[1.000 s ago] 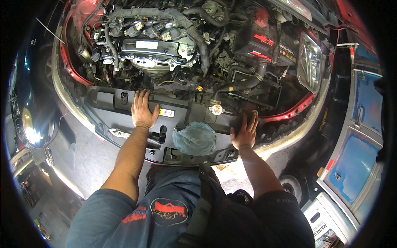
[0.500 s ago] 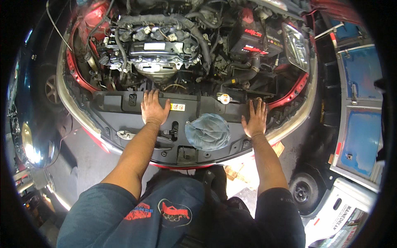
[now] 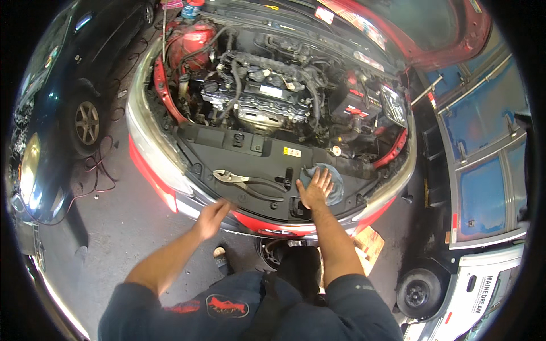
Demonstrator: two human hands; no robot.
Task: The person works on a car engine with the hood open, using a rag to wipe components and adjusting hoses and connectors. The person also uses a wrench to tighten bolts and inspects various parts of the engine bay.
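While the right hand [image 3: 315,193] lies palm down on the blue-grey cloth [image 3: 336,185], I read its fingers as extended and spread, released rather than clenched. The blue-grey cloth rests on the black radiator cover [image 3: 264,165], toward its right end, and shows around the fingers and past the right side of the hand. I view the left hand [image 3: 214,219] at the front edge of the cover, beside the red bumper [image 3: 253,223], with its fingers bent and drawn together. Motion blur covers the fingertips; I cannot tell whether this hand grasps anything or touches the edge. The slip-joint pliers [image 3: 230,177] lie on the cover, beyond the left hand and to the left of the right hand, with jaws pointing left and handles spread toward the right. I locate a yellow-and-white label [image 3: 292,152] and the radiator cap [image 3: 336,150] along the far side of the cover. Past them, I see the engine [image 3: 267,94] at mid-bay and the battery [image 3: 355,102] to its right. A dark car [image 3: 51,113] stands at the left, well apart from both hands.
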